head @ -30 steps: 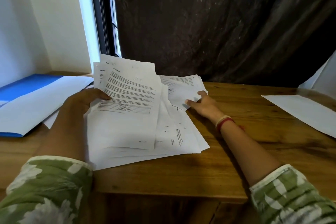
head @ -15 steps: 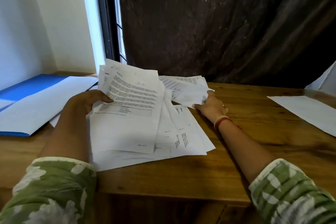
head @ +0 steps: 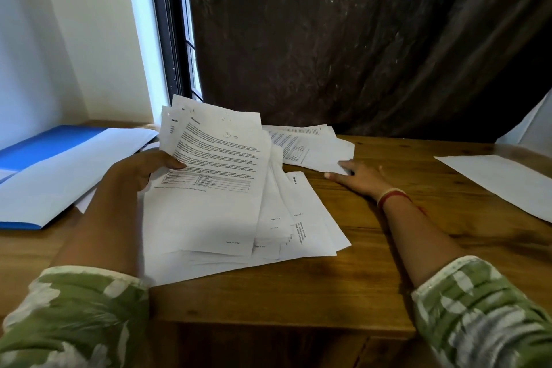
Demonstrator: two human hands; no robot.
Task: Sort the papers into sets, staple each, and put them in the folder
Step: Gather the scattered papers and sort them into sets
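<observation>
My left hand (head: 140,172) grips a fanned bunch of printed sheets (head: 209,182) at their left edge, thumb on top; the front sheet carries a handwritten "D 10". Under them a loose spread of more printed papers (head: 301,218) lies on the wooden table (head: 343,278). My right hand (head: 358,178) lies flat on the table, fingers straight, fingertips touching the near corner of a small separate pile of sheets (head: 307,146) at the back. An open blue folder (head: 38,146) with white paper on it lies at the left.
A single white sheet (head: 501,185) lies at the table's right edge. A dark curtain (head: 358,39) hangs behind the table, with a window frame (head: 170,24) to its left. The table's front edge runs close below the papers.
My right hand carried a sheet back onto the small rear pile, let it go, and now rests flat beside it. My left hand keeps its hold on the bunch.
</observation>
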